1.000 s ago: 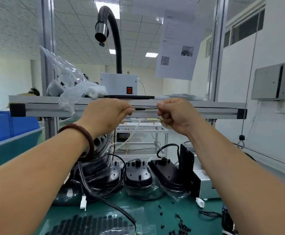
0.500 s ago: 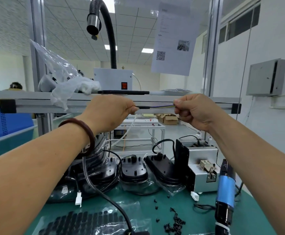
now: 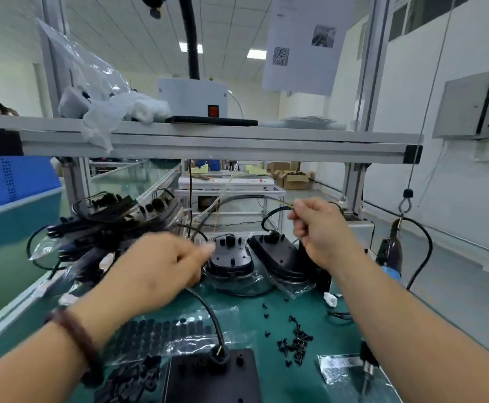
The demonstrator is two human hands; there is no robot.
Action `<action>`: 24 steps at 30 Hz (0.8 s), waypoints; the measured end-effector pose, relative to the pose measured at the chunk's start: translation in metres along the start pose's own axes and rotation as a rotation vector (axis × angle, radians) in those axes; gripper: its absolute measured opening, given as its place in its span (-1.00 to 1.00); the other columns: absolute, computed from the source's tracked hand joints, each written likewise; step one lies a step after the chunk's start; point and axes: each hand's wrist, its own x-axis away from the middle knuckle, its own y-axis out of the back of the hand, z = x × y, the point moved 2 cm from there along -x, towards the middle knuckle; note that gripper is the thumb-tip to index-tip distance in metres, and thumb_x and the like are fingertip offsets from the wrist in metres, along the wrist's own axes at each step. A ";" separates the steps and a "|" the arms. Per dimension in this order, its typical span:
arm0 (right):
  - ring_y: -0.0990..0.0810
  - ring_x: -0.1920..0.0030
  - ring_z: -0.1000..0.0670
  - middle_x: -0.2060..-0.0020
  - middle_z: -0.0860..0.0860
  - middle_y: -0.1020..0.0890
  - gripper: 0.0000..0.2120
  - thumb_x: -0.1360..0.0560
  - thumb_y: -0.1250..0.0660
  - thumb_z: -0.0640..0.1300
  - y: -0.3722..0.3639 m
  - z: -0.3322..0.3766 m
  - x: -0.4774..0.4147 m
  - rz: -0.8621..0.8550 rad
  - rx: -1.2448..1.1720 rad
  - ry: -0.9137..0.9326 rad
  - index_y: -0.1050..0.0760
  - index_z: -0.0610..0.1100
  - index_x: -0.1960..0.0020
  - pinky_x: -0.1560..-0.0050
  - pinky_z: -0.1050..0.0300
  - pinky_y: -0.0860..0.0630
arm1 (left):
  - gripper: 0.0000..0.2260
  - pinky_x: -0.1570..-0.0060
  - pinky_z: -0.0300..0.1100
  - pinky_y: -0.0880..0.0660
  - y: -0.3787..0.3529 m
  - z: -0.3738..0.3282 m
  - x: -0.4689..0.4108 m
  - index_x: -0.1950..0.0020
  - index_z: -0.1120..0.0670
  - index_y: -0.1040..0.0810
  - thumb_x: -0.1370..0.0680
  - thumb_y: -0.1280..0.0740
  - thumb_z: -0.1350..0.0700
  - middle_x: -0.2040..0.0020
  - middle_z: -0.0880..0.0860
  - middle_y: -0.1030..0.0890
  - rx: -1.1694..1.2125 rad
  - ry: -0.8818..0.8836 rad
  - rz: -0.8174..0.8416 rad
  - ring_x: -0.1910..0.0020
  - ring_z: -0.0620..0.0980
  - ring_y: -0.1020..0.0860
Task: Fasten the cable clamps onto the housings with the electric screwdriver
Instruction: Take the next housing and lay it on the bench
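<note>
A black housing (image 3: 211,379) lies flat at the near edge of the green bench. A black cable (image 3: 208,312) rises from its grommet into my left hand (image 3: 161,266), which is blurred and grips it. The cable arcs on to my right hand (image 3: 321,231), which pinches its thin wire ends higher up. The electric screwdriver (image 3: 391,257) hangs on a cord at the right. My right forearm hides most of it. Its bit shows below the arm, over a small bag.
Two bagged housings (image 3: 228,257) stand behind my hands, and a pile of more (image 3: 106,222) lies left. Loose black screws (image 3: 295,341) are scattered right of centre. A bag of black rubber parts (image 3: 156,335) lies at front left. An aluminium shelf (image 3: 208,141) spans overhead.
Both hands have dropped from shelf height toward the bench. My left hand slid down the cable and is still moving; the right hand still pinches the wire ends. The view tilted down.
</note>
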 end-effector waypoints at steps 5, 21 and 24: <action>-0.35 0.44 0.11 0.33 -0.05 -0.49 -0.83 -0.63 -0.18 -0.24 -0.005 -0.059 0.028 -0.065 -0.025 -0.081 -0.44 -0.15 0.13 0.45 0.31 -0.35 | -0.84 0.06 -0.47 -0.42 -0.055 0.005 0.056 -0.03 -0.35 -0.50 -0.48 -0.26 -0.28 0.08 -0.36 -0.56 0.172 -0.019 0.465 0.10 -0.42 -0.50; -0.53 0.36 0.09 0.40 0.05 -0.58 -0.59 -0.53 -0.29 0.18 -0.061 -0.055 0.103 0.612 0.682 0.057 -0.63 -0.17 0.12 0.29 0.18 -0.46 | -0.80 -0.03 -0.45 -0.42 -0.096 0.002 0.075 0.08 -0.19 -0.63 -0.39 -0.51 0.08 0.08 -0.15 -0.69 0.703 0.213 0.160 0.04 -0.23 -0.61; -0.38 0.41 0.14 0.44 0.15 -0.46 -0.84 -0.51 -0.39 -0.02 -0.062 -0.051 0.107 0.719 0.686 0.064 -0.54 -0.02 0.22 0.33 0.24 -0.38 | -0.86 -0.12 -0.24 -0.48 -0.098 0.005 0.075 0.11 -0.12 -0.65 -0.38 -0.52 0.06 0.10 -0.09 -0.69 0.738 0.217 0.170 0.05 -0.18 -0.63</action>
